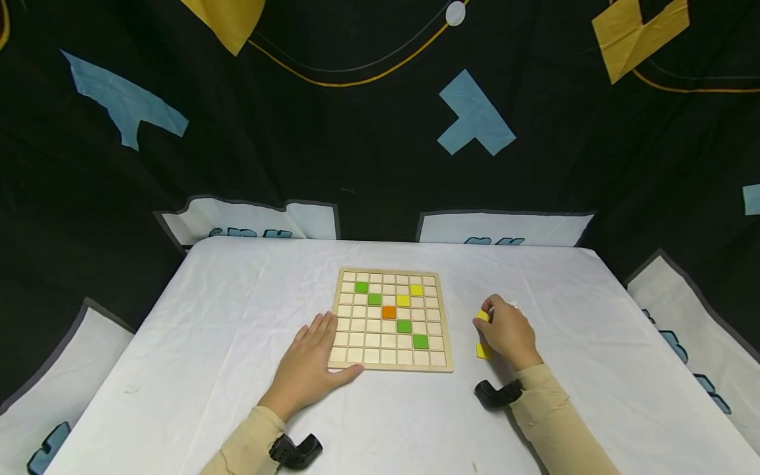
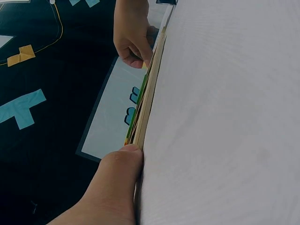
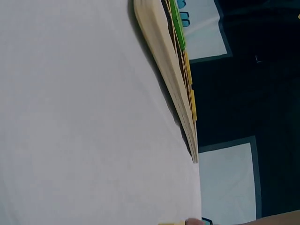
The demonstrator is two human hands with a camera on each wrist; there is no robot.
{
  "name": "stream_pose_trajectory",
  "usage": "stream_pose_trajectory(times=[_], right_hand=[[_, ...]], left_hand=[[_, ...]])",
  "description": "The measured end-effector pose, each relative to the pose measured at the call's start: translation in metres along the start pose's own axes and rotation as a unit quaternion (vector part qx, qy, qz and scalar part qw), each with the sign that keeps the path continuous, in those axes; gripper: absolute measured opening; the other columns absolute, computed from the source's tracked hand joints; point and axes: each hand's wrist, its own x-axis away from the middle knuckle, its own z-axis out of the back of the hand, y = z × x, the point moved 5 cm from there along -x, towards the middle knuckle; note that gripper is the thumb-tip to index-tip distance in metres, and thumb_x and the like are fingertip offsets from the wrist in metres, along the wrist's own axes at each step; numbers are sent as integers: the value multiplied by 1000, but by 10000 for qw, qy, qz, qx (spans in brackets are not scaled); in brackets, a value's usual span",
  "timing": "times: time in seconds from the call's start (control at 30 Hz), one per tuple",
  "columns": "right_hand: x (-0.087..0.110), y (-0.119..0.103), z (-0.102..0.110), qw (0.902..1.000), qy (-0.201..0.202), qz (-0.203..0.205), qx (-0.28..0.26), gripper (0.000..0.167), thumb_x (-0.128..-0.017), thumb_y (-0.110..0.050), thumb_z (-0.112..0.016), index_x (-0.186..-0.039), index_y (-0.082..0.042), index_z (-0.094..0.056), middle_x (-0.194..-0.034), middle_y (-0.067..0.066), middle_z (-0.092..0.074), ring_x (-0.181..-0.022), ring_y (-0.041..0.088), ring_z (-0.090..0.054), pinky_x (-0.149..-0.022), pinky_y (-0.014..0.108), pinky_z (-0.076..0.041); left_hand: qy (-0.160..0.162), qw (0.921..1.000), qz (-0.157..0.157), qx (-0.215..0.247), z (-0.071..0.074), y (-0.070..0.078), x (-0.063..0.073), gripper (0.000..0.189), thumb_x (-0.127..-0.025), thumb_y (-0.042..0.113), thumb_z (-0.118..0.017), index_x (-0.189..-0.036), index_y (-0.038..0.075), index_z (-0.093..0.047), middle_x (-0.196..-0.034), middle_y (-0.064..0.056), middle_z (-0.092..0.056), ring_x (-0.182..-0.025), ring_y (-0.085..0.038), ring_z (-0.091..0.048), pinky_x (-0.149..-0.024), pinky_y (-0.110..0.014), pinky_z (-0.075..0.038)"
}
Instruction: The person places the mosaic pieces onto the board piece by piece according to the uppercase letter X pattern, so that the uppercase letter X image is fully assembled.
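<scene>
A square wooden grid board lies flat on the white table. On it, several green tiles form a broken diagonal line with an orange tile in the centre. Two yellow tiles stand on the opposite diagonal, toward the back right. My left hand rests at the board's left side, fingers straight, its thumb against the front edge in the left wrist view. Right of the board, my right hand pinches a yellow tile between thumb and fingers. Another yellow tile lies just below that hand.
The white-covered table reaches out on all sides of the board. Behind it hangs a black cloth with blue and yellow patches. Each wrist wears a black camera mount.
</scene>
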Motion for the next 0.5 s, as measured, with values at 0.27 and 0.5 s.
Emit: stream_pose_trajectory(times=[0.27, 0.5], right_hand=[[0, -15, -8, 9970, 250, 173, -715, 20, -93, -16, -68, -111, -10, -64, -95, 12, -66, -74, 23, -58, -59, 30, -44], [3, -44, -19, 9924, 248, 405, -1137, 17, -95, -16, -65, -112, -13, -70, -105, 11, -70, -88, 24, -65, -69, 37, -51]], left_hand=[[-67, 10000, 9, -6, -1, -1, 0, 109, -82, 74, -59, -153, -4, -31, -160, -20, -30, -151, -35, -25, -124, -53, -23], [-64, 10000, 35, 16, -1, -1, 0, 109, -82, 73, -60, -153, -4, -30, -161, -20, -30, -152, -35, -25, -124, -53, -22]])
